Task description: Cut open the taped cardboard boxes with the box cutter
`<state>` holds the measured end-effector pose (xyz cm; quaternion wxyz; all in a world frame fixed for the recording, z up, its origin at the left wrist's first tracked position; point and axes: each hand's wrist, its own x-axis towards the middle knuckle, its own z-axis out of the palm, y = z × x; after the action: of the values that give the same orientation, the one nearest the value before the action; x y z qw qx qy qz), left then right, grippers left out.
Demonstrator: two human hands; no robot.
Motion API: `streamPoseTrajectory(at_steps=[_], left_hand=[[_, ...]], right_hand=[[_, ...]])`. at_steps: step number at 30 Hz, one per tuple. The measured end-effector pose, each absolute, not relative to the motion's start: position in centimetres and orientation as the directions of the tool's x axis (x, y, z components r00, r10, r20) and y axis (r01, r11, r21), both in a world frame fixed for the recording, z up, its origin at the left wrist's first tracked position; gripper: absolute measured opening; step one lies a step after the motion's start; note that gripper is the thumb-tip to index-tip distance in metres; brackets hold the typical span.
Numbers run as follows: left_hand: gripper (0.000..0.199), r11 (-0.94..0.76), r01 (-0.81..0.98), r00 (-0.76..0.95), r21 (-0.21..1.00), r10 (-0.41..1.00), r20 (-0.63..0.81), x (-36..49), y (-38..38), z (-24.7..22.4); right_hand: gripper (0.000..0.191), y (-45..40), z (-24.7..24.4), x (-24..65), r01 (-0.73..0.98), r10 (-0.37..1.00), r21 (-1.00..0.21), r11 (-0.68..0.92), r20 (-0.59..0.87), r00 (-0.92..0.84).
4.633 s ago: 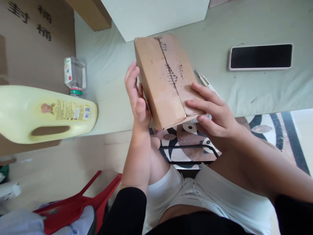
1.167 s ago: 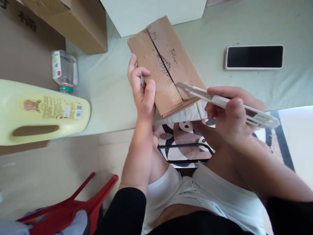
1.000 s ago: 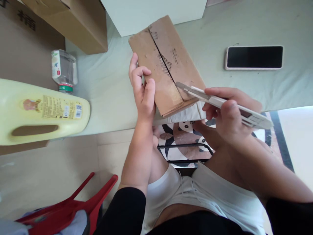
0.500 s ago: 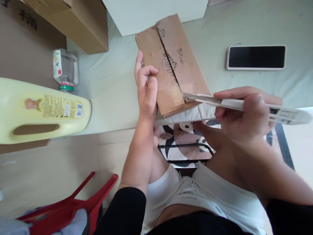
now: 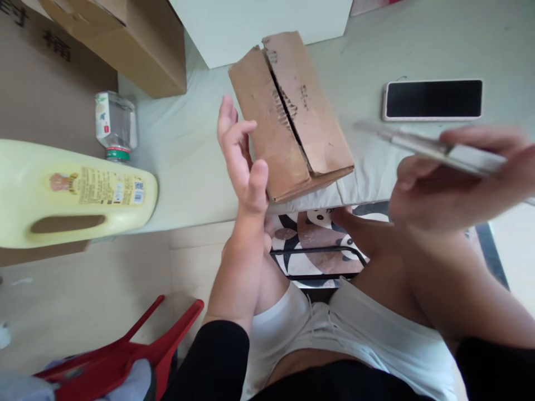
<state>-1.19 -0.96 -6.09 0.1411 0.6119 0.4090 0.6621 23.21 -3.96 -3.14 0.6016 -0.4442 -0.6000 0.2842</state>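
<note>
A small brown cardboard box (image 5: 288, 117) lies at a slant on the pale green cloth, its top seam slit open and its surface torn in places. At the box's left side is my left hand (image 5: 244, 159), palm turned toward it, fingers apart and thumb near the lower left edge. To the right of the box, my right hand (image 5: 455, 189) is raised, its fingers wrapped round a white utility knife (image 5: 472, 159). The knife's blade points left, blurred by motion, and is apart from the box.
A phone (image 5: 433, 100) lies at the right on the cloth (image 5: 188, 167). Leftward are a yellow jug (image 5: 75, 195), a clear bottle (image 5: 119, 122) and a larger carton (image 5: 154, 50). A white box (image 5: 259, 25) stands behind. Below left is a red stool (image 5: 125, 356).
The knife and my right hand have moved up and right, away from the box's seam. My left hand has loosened and shifted slightly left; the slit looks a little wider.
</note>
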Motion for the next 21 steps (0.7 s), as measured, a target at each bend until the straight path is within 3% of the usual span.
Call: streamPoseTrajectory(at_steps=[2,5,8,11,16,21], left_hand=[[0.064,-0.698,0.352,-0.139,0.624,0.62,0.772,-0.9,-1.7,-5.7],[0.071,-0.674,0.369,-0.063,0.64,0.669,0.741,-0.9,-2.7,-5.5],[0.072,-0.622,0.376,-0.052,0.687,0.726,0.686,-1.3,-3.0,-5.8],[0.075,-0.612,0.369,-0.079,0.699,0.729,0.68,-2.0,-2.7,-6.2],[0.064,-0.544,0.377,-0.244,0.749,0.722,0.647,-2.0,-2.4,-6.6],[0.052,-0.362,0.544,-0.55,0.757,0.528,0.648,-2.3,-3.0,-5.6]], right_hand=[[0.042,-3.0,-3.4,22.4,0.168,0.845,-0.868,0.468,0.495,0.204],[0.037,-2.1,-4.0,21.9,0.347,0.892,-0.847,0.402,0.448,0.061],[0.037,-1.5,-5.2,22.3,0.656,0.935,-0.682,0.324,0.337,-0.111],[0.045,-0.9,-6.4,22.7,0.789,0.952,-0.536,0.3,0.218,-0.214],[0.074,-0.5,-7.1,22.2,0.873,0.968,-0.42,0.249,0.066,-0.244],[0.075,-0.9,-6.2,21.8,0.901,0.972,-0.379,0.21,-0.022,-0.236]])
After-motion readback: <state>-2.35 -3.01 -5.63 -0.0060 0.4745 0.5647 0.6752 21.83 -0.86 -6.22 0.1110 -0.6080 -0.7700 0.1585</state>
